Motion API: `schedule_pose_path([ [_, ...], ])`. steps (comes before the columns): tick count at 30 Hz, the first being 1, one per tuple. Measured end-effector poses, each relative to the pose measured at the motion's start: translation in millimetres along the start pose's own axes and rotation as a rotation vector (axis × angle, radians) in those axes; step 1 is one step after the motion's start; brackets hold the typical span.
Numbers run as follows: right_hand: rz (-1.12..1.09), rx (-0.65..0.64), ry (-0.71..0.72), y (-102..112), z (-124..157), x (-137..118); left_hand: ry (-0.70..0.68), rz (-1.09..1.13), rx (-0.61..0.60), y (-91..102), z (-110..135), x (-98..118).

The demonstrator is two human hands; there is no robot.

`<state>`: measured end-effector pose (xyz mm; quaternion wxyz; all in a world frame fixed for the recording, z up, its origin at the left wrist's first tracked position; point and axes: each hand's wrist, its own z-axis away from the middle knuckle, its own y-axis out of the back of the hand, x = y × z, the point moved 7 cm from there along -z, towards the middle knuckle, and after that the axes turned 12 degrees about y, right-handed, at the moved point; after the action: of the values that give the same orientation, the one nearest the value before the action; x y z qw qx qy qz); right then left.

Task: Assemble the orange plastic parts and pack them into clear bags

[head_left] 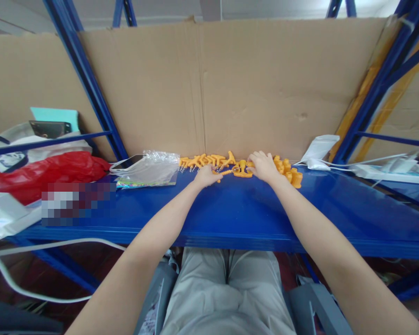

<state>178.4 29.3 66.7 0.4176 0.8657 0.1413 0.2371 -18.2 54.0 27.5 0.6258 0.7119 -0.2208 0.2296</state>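
Note:
My left hand (206, 176) is closed around an orange corkscrew (226, 172), its handle sticking out to the right. Behind that hand lies a row of orange T-handled corkscrews (214, 160) with metal spirals. An orange T-shaped piece (242, 168) rests between my hands. My right hand (264, 166) reaches down with bent fingers, an orange piece (250, 164) showing between thumb and fingers; its shape is mostly hidden. Beside it, to the right, stands a cluster of short orange pieces (293, 177).
A clear plastic bag (152, 170) lies left of the corkscrews on the blue shelf (226, 218). Further left are a red bag (56, 172) and white cables. A cardboard sheet (230, 88) closes off the back. At right are a white packet (321, 148) and a power strip (387, 173).

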Motion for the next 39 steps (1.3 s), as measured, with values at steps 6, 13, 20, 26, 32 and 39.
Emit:
schedule_pose_path([
  [6,-0.232,-0.035,-0.286,0,2,29,-0.064,-0.166,0.114,7.0,6,8],
  [13,-0.248,-0.317,-0.325,-11,12,34,-0.075,-0.178,0.100,4.5,6,7],
  [20,-0.129,-0.427,-0.344,-15,20,40,-0.091,-0.168,0.118,3.7,6,8],
  [26,-0.077,-0.432,-0.373,-14,23,41,-0.158,-0.166,0.153,3.3,4,9],
  [32,-0.229,-0.305,-0.208,-3,3,5,-0.317,-0.115,0.181,2.9,7,17],
  [39,-0.171,-0.427,-0.169,-17,9,4,-0.386,-0.128,0.201,2.6,12,23],
])
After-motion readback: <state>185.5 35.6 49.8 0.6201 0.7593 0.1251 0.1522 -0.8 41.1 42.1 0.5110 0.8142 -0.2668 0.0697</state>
